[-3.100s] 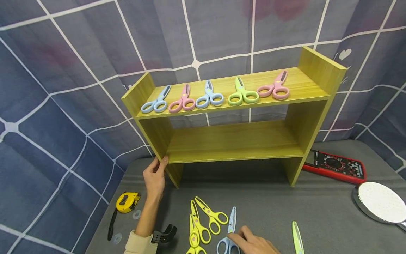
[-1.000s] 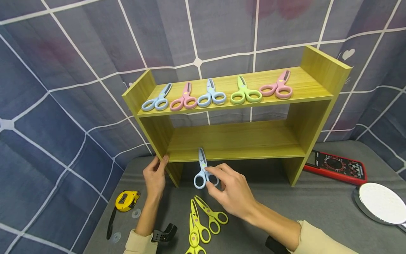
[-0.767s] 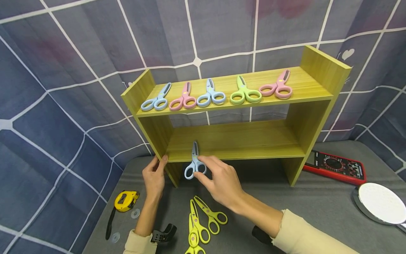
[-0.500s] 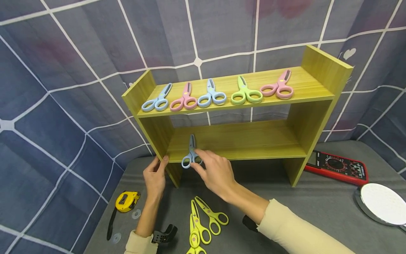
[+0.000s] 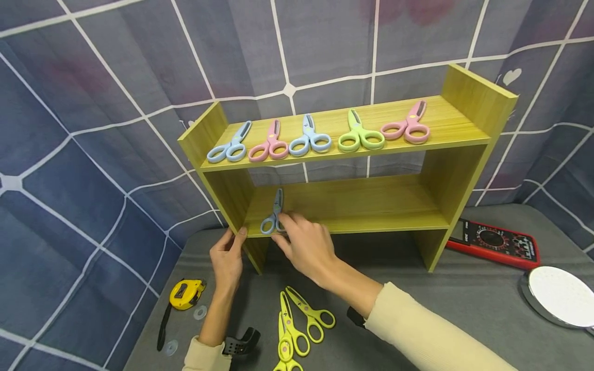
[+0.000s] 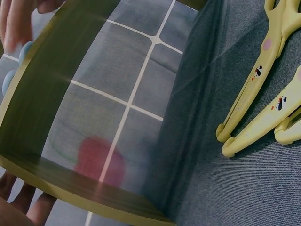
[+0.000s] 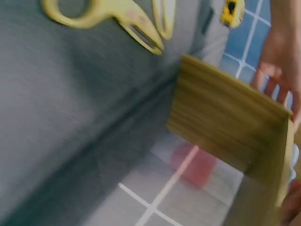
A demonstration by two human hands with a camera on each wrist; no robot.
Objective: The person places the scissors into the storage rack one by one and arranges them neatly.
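A two-tier wooden shelf (image 5: pixel 362 203) stands on the grey cloth. My left hand (image 5: pixel 226 257) grips its left side panel near the lower board, thumb at the front edge and fingers outside; the left wrist view shows those fingers behind the panel. At the left end of the lower board, my right hand (image 5: pixel 306 245) pinches blue scissors (image 5: pixel 277 203) by the handle, blades pointing to the back. The hand partly covers one handle loop. Along the upper board lies a row of scissors: blue (image 5: pixel 233 147), pink (image 5: pixel 269 147), another blue (image 5: pixel 308 139), green (image 5: pixel 357 136) and pink (image 5: pixel 410 126).
Three yellow scissors (image 5: pixel 292 324) lie overlapping on the cloth before the shelf. To the left are a yellow tape measure (image 5: pixel 185 293) and two clear discs (image 5: pixel 200 312). On the right lie a red multimeter (image 5: pixel 494 242) and a round white-topped pan (image 5: pixel 559 296).
My right hand has picked up the blue scissors from the cloth and carried them up, back and left onto the lower board. My left hand stays on the side panel.
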